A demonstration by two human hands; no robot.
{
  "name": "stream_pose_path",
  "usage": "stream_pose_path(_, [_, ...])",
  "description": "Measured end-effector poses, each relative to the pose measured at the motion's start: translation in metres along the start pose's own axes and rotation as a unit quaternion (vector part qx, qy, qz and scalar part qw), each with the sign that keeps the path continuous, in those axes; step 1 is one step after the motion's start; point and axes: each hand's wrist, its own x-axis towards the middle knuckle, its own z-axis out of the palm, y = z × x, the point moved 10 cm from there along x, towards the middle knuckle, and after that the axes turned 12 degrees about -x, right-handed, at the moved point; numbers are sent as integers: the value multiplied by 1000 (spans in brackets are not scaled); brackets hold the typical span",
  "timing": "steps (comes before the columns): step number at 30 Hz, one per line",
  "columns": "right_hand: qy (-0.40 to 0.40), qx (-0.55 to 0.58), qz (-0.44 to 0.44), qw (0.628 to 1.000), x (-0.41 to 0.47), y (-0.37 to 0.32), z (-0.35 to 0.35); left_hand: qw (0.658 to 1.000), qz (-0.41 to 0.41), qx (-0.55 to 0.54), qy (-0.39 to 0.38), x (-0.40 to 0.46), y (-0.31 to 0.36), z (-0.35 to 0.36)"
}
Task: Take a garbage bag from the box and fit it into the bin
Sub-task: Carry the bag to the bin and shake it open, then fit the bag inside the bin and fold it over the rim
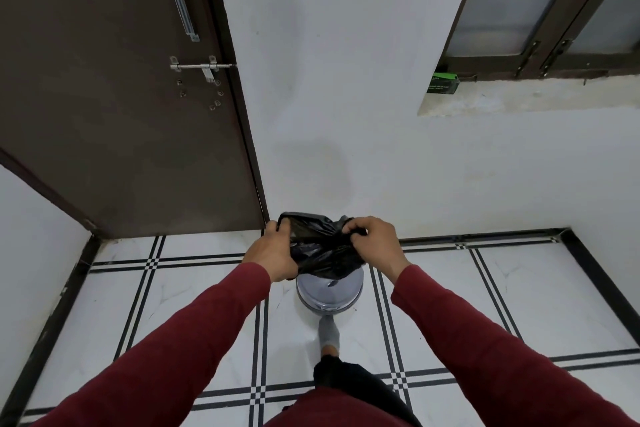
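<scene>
A black garbage bag (320, 246) hangs crumpled between my two hands, its mouth partly spread. My left hand (272, 253) grips the bag's left edge and my right hand (375, 246) pinches its right edge. Directly below the bag stands a small round grey bin (329, 295) on the tiled floor; the bag's lower part hides the bin's top. A green and black box (445, 83) sits on the window sill at the upper right, far from both hands.
A dark brown door (121, 97) with a metal latch fills the left. A white wall (329, 80) rises behind the bin, with a window (554, 3) at the upper right. My socked foot (329, 336) touches the bin's base.
</scene>
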Motion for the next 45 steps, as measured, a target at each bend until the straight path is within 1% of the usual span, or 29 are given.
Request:
stream_pose_path(5, [-18, -54, 11, 998, 17, 5, 10, 1000, 11, -2, -12, 12, -5, -6])
stream_pose_path(8, [14, -83, -19, 996, 23, 3, 7, 1000, 22, -3, -19, 22, -4, -8])
stream_pose_path(12, [39, -86, -78, 992, 23, -5, 1, 999, 26, 3, -24, 33, -1, -9])
stream_pose_path(14, [25, -80, -82, 993, 28, -3, 2, 999, 25, 10, -23, 38, 1, -10])
stream_pose_path(16, [-5, -89, -63, 994, 34, 4, 7, 999, 23, 18, -25, 42, 3, -11])
stream_pose_path(20, [-52, -196, -27, 979, 45, 13, 14, 998, 16, 34, -49, 53, 8, -10])
stream_pose_path(23, [-60, -227, -13, 972, 48, 11, 10, 998, 20, 20, -54, 59, 18, -17])
stream_pose_path(25, [-11, -233, -31, 972, 52, -2, -8, 999, 32, 5, -10, 61, 28, -36])
stream_pose_path(26, [38, -241, -49, 969, 54, -10, -21, 998, 46, 15, 37, 62, 34, -51])
stream_pose_path(27, [99, -245, -72, 962, 55, -20, -36, 991, 70, 39, 104, 60, 42, -66])
stream_pose_path(28, [169, -238, -100, 951, 52, -31, -52, 975, 103, 65, 184, 54, 52, -79])
stream_pose_path(29, [234, -218, -130, 939, 47, -42, -66, 951, 145, 83, 261, 44, 62, -90])
stream_pose_path(30, [285, -191, -153, 927, 41, -48, -76, 927, 183, 92, 315, 31, 71, -95])
stream_pose_path(31, [311, -173, -166, 920, 38, -48, -79, 915, 203, 98, 336, 25, 73, -95])
stream_pose_path(32, [303, -178, -168, 921, 39, -43, -73, 919, 200, 112, 319, 26, 69, -85])
stream_pose_path(33, [252, -213, -159, 930, 45, -34, -55, 940, 171, 135, 261, 36, 58, -67])
stream_pose_path(34, [158, -260, -140, 942, 54, -19, -31, 966, 124, 152, 170, 50, 43, -46])
stream_pose_path(35, [44, -291, -113, 949, 60, -2, -5, 986, 64, 142, 60, 59, 24, -24])
stream_pose_path(36, [-64, -306, -75, 947, 61, 16, 17, 994, 1, 101, -51, 62, 6, -2])
stream_pose_path(37, [-146, -309, -38, 939, 59, 30, 30, 988, -47, 54, -139, 61, -3, 13])
stream_pose_path(38, [-196, -301, -9, 933, 61, 38, 36, 982, -70, 14, -176, 63, -5, 19])
stream_pose_path(39, [-211, -285, 9, 935, 65, 40, 36, 984, -72, -16, -161, 70, 0, 13])
stream_pose_path(40, [-186, -258, 8, 948, 75, 36, 31, 991, -57, -30, -115, 81, 7, 1])
stream_pose_path(41, [-118, -221, -11, 968, 87, 27, 19, 998, -31, -28, -40, 91, 15, -14])
stream_pose_path(42, [-20, -193, -38, 980, 96, 14, 1, 999, 3, -12, 51, 97, 23, -30])
stream_pose_path(43, [87, -165, -68, 980, 99, 5, -15, 989, 45, 12, 143, 99, 34, -42])
stream_pose_path(44, [195, -126, -106, 967, 95, -4, -32, 969, 96, 30, 224, 93, 45, -51])
stream_pose_path(45, [262, -91, -135, 951, 89, -6, -38, 958, 129, 37, 255, 91, 49, -49])
